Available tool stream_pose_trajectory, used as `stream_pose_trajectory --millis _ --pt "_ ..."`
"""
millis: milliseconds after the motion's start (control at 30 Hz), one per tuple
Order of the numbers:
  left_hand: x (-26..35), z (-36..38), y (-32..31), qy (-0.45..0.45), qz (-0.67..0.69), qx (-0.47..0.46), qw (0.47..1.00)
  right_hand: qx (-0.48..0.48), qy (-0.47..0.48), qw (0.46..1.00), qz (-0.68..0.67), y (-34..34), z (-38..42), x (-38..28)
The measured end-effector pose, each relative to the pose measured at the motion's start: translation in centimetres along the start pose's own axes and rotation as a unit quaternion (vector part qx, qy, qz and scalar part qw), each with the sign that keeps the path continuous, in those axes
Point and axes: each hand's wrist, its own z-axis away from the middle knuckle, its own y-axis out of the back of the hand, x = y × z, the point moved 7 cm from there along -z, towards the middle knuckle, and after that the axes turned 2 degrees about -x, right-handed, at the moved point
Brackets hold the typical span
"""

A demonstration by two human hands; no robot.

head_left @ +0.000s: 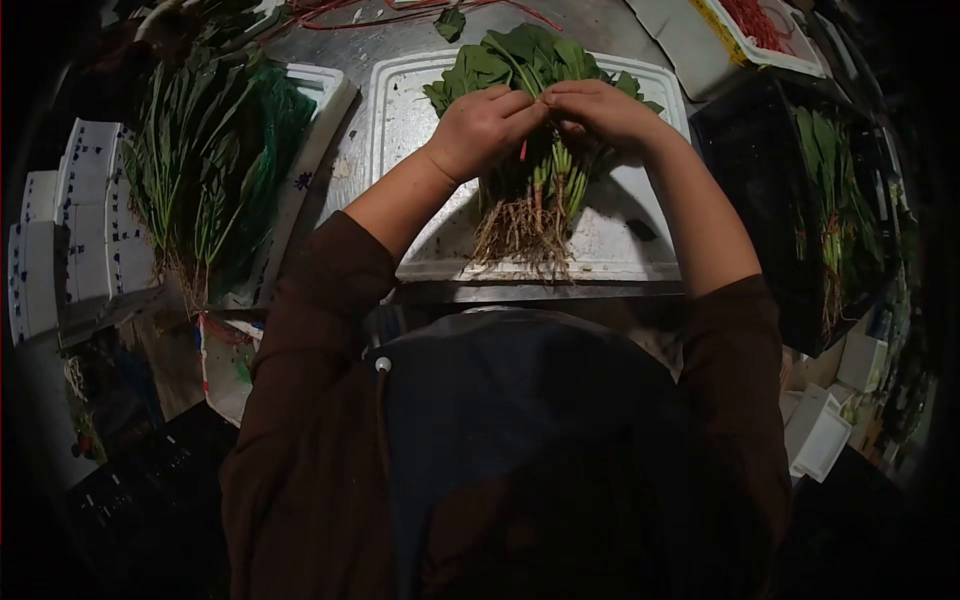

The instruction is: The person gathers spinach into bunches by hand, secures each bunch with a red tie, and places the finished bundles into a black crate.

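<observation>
A bunch of spinach lies on a white foam lid, its leaves at the far side and its pinkish, soil-flecked roots toward me. My left hand and my right hand meet over the stems, fingers pinched together tip to tip. A short end of a red tie hangs under the left fingers. The rest of the tie is hidden by the hands.
On the left, a foam box carries a heap of loose greens beside green plastic. A black crate at right holds more greens. Red ties fill a white box at the upper right; others lie on the metal table.
</observation>
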Motion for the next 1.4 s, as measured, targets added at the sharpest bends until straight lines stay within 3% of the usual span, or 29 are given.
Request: stream_pose_trajectory --millis 67,200,233,267,367,433,533,567,600,700,733,767,800,833,867,933,967,1000,1033,1067,1100,1167,1233,1300,1333,1367,1400 --pt "-0.2 0.4 0.0 0.006 0.007 0.027 1.0 -0.044 -0.02 0.998 -0.047 -0.2 -0.2 0.5" --pt "-0.4 0.5 0.4 0.022 0.022 0.061 0.998 0.044 0.001 0.984 0.173 0.4 0.4 -1.7" --pt "-0.8 0.4 0.1 0.06 0.009 0.016 0.998 0.069 0.0 0.962 0.263 0.7 0.7 -2.4" --pt "-1.2 0.4 -0.1 0.098 -0.003 -0.028 0.995 0.068 0.0 0.963 0.262 0.7 0.9 -2.7" --pt "-1.4 0.3 0.0 0.12 0.037 -0.104 0.987 0.064 0.069 0.932 0.351 0.6 1.5 -3.5" --pt "-4.1 4.1 -2.1 0.266 0.097 -0.197 0.939 0.053 0.016 0.872 0.487 0.9 2.4 -0.4" --pt "-4.5 9.0 -3.3 0.364 0.251 -0.146 0.885 0.097 -0.007 0.877 0.47 1.7 4.2 1.9" --pt "-4.9 10.6 -4.2 0.442 0.365 -0.142 0.807 0.114 0.006 0.889 0.443 1.5 4.8 1.5" --pt "-4.7 10.5 -4.1 0.447 0.366 -0.143 0.804 0.108 0.005 0.891 0.442 1.1 4.9 1.6" --pt "-4.2 8.0 -3.0 0.431 0.504 -0.018 0.749 0.149 0.086 0.923 0.344 0.7 4.5 0.4" --pt "-3.8 6.9 -2.4 0.432 0.501 -0.017 0.749 0.171 0.155 0.946 0.226 0.1 4.0 -0.2" --pt "-3.3 6.5 -2.6 0.478 0.584 -0.001 0.656 0.19 0.222 0.951 0.103 -0.3 3.6 -0.7" --pt "-2.9 6.5 -3.1 0.514 0.657 0.014 0.551 0.189 0.224 0.951 0.103 -1.4 2.7 -1.0" --pt "-2.7 6.5 -3.7 0.494 0.685 0.006 0.535 0.155 0.208 0.96 -0.103 -2.4 1.7 -0.5" --pt "-2.9 6.8 -4.2 0.494 0.685 0.006 0.536 0.113 0.183 0.928 -0.305 -3.2 0.9 0.3" --pt "-3.3 7.4 -5.2 0.486 0.642 -0.048 0.591 0.118 0.189 0.913 -0.342 -2.1 0.0 2.1" --pt "-4.5 8.3 -4.6 0.498 0.466 -0.088 0.725 0.123 0.191 0.897 -0.379 -1.5 -0.2 3.2" --pt "-4.2 9.1 -4.8 0.516 0.493 -0.082 0.696 0.186 0.171 0.893 -0.373 -0.7 0.0 4.1" --pt "-4.2 9.6 -5.0 0.53 0.516 -0.069 0.67 0.184 0.167 0.914 -0.32 -0.6 0.0 4.4" --pt "-4.0 9.6 -5.1 0.523 0.514 -0.07 0.676 0.18 0.161 0.933 -0.266 -0.9 0.2 4.8" --pt "-3.8 9.4 -5.1 0.519 0.529 -0.044 0.67 0.293 0.272 0.916 0.033 -1.4 1.5 1.9" --pt "-3.4 7.3 -3.6 0.515 0.567 -0.005 0.643 0.242 0.223 0.938 0.106 -3.9 1.4 1.1" --pt "-3.4 5.5 -4.1 0.461 0.56 0.016 0.688 0.196 0.249 0.896 0.311 -5.2 1.0 1.0" --pt "-2.7 3.4 -3.1 0.435 0.528 0.026 0.729 0.212 0.264 0.908 0.247 -4.6 0.8 2.1" --pt "-2.4 3.1 -3.0 0.463 0.55 0.014 0.695 0.233 0.259 0.921 0.177 -4.2 0.9 2.8" --pt "-2.2 2.8 -3.0 0.46 0.546 0.016 0.7 0.233 0.265 0.918 0.178 -4.3 0.8 3.2" --pt "-2.2 2.8 -2.8 0.449 0.505 0.05 0.735 0.277 0.277 0.914 0.106 -3.7 1.3 3.6"
